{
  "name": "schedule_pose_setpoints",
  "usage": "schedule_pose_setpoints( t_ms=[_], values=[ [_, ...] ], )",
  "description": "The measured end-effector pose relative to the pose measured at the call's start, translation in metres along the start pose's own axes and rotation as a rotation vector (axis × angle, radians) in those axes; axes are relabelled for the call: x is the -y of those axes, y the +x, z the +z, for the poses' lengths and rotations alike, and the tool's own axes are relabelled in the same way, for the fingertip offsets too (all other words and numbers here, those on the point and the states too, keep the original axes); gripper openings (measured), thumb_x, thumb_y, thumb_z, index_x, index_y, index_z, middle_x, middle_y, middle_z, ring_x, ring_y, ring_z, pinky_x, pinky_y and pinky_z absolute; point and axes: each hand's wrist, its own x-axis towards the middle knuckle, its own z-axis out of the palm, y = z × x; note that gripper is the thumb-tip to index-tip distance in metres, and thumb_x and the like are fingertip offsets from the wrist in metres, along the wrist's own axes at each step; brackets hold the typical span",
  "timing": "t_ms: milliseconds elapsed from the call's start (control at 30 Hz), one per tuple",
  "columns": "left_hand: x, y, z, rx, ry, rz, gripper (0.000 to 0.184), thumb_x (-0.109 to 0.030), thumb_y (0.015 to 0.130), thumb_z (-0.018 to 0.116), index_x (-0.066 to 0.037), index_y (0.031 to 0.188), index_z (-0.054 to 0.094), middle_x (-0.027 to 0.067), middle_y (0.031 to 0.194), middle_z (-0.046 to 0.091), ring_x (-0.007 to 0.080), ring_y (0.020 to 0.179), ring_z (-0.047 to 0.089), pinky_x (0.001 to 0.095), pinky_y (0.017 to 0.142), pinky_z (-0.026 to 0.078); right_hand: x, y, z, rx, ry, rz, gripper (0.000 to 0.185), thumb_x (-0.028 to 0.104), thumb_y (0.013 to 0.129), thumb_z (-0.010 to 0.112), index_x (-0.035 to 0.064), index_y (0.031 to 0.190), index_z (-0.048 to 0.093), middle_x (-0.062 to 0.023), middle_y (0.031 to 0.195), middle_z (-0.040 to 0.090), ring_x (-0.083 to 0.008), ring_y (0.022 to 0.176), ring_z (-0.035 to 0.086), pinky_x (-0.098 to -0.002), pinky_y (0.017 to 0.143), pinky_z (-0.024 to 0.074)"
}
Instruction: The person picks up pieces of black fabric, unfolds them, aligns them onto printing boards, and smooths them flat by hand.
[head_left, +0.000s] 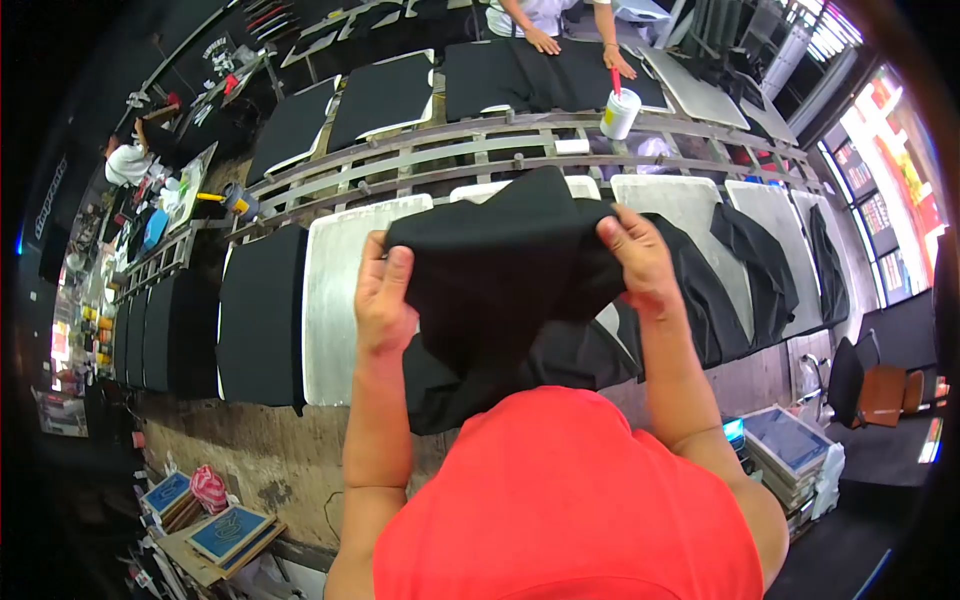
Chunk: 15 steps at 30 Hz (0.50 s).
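Both my hands hold up a piece of black fabric (490, 270) by its two sides, in front of my chest. My left hand (385, 295) pinches its left edge, thumb on top. On the right edge, my right hand (640, 258) grips in the same way. The fabric hangs in folds down toward my red shirt. Behind it, a pale flat board (335, 290) shows at the left, bare on top. To the right, more black cloth (690, 280) lies loosely across the neighbouring boards.
Boards covered in smooth black fabric (262, 310) line the left. Metal rails (400, 165) run behind, with a white tub (620, 115) on them. Across the rails a person's hands (542, 42) press on black cloth. Framed screens (230, 532) sit low left; more frames (785, 440) stack right.
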Motion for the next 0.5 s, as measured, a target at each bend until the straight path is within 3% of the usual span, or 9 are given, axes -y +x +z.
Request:
schedule_pose_setpoints(
  t_ms=[100, 133, 167, 233, 300, 333, 367, 433, 500],
  values=[
    [-0.018, -0.004, -0.009, -0.024, -0.08, 0.017, 0.02, -0.017, 0.098, 0.054, -0.006, 0.115, 0.049, 0.0082, 0.108, 0.063, 0.0162, 0.098, 0.061, 0.0293, 0.089, 0.048, 0.031, -0.001, -0.011, -0.089, -0.151, -0.211, 0.025, 0.017, 0.095, 0.061, -0.0026, 0.111, 0.063, -0.0071, 0.102, 0.068, -0.0126, 0.09, 0.064, -0.027, 0.083, 0.0503],
    [-0.023, 0.003, -0.032, 0.201, -0.023, -0.049, 0.036, -0.026, 0.096, 0.06, -0.006, 0.123, 0.049, 0.0118, 0.122, 0.06, 0.0199, 0.11, 0.058, 0.0335, 0.094, 0.046, 0.045, -0.001, -0.006, -0.096, -0.122, -0.235, 0.025, 0.016, 0.095, 0.061, -0.0038, 0.11, 0.063, -0.0074, 0.1, 0.069, -0.0124, 0.089, 0.064, -0.0264, 0.082, 0.0499],
    [-0.022, 0.01, -0.029, 0.206, -0.025, -0.051, 0.036, -0.026, 0.096, 0.06, -0.006, 0.123, 0.049, 0.0118, 0.122, 0.06, 0.0199, 0.11, 0.058, 0.0335, 0.094, 0.046, 0.055, 0.003, -0.006, -0.066, -0.22, -0.232, 0.022, 0.012, 0.094, 0.061, -0.0032, 0.109, 0.066, -0.0068, 0.099, 0.069, -0.0128, 0.088, 0.064, -0.0267, 0.081, 0.0495],
    [-0.023, 0.019, -0.018, 0.189, 0.686, 0.279, 0.053, -0.036, 0.09, 0.067, -0.007, 0.13, 0.048, 0.013, 0.137, 0.051, 0.0235, 0.122, 0.051, 0.0381, 0.099, 0.042, 0.071, 0.011, 0.009, 0.127, -0.837, -0.194, 0.019, 0.008, 0.091, 0.062, -0.0012, 0.106, 0.068, -0.0067, 0.095, 0.07, -0.0137, 0.088, 0.064, -0.0279, 0.081, 0.0494],
    [-0.032, 0.023, 0.022, 0.323, 0.913, 0.35, 0.071, -0.041, 0.079, 0.077, -0.007, 0.134, 0.048, 0.0122, 0.142, 0.047, 0.0259, 0.131, 0.044, 0.0388, 0.105, 0.036, 0.073, 0.021, 0.044, 0.44, -0.89, -0.193, 0.018, 0.008, 0.086, 0.065, -0.0023, 0.101, 0.068, -0.0114, 0.088, 0.071, -0.0137, 0.083, 0.064, -0.0284, 0.078, 0.0496],
    [-0.033, 0.024, 0.043, 0.467, 0.842, 0.35, 0.073, -0.039, 0.077, 0.08, -0.006, 0.134, 0.048, 0.0145, 0.137, 0.051, 0.0264, 0.129, 0.047, 0.0366, 0.105, 0.037, 0.072, 0.024, 0.058, 0.517, -0.907, -0.186, 0.017, 0.008, 0.086, 0.066, -0.003, 0.099, 0.068, -0.0123, 0.084, 0.071, -0.0135, 0.079, 0.063, -0.0285, 0.075, 0.0497],
    [-0.03, 0.021, 0.059, 0.486, 0.849, 0.378, 0.057, -0.033, 0.078, 0.08, -0.005, 0.121, 0.057, 0.0139, 0.114, 0.064, 0.0247, 0.107, 0.061, 0.0325, 0.092, 0.046, 0.076, 0.025, 0.069, 0.594, -0.925, -0.181, 0.016, 0.008, 0.085, 0.066, -0.0036, 0.097, 0.068, -0.0133, 0.08, 0.07, -0.0134, 0.075, 0.063, -0.0285, 0.073, 0.0498],
    [-0.036, 0.025, 0.062, 0.604, 0.921, 0.034, 0.037, -0.026, 0.079, 0.078, -0.003, 0.104, 0.064, 0.0094, 0.086, 0.066, 0.0182, 0.08, 0.062, 0.0302, 0.074, 0.049, 0.104, 0.023, 0.084, 0.535, -1.037, -0.179, 0.014, 0.007, 0.085, 0.066, -0.0038, 0.093, 0.067, -0.0133, 0.074, 0.068, -0.0128, 0.07, 0.062, -0.0284, 0.069, 0.0493],
    [-0.045, 0.035, 0.054, 0.574, 0.905, 0.079, 0.026, -0.023, 0.08, 0.076, -0.002, 0.09, 0.065, 0.0052, 0.071, 0.061, 0.0121, 0.066, 0.055, 0.0296, 0.063, 0.046, 0.128, 0.026, 0.073, 0.459, -1.016, -0.277, 0.017, 0.012, 0.083, 0.07, -0.0021, 0.091, 0.068, -0.0145, 0.077, 0.067, -0.0116, 0.071, 0.061, -0.0285, 0.066, 0.0478]
  ],
)
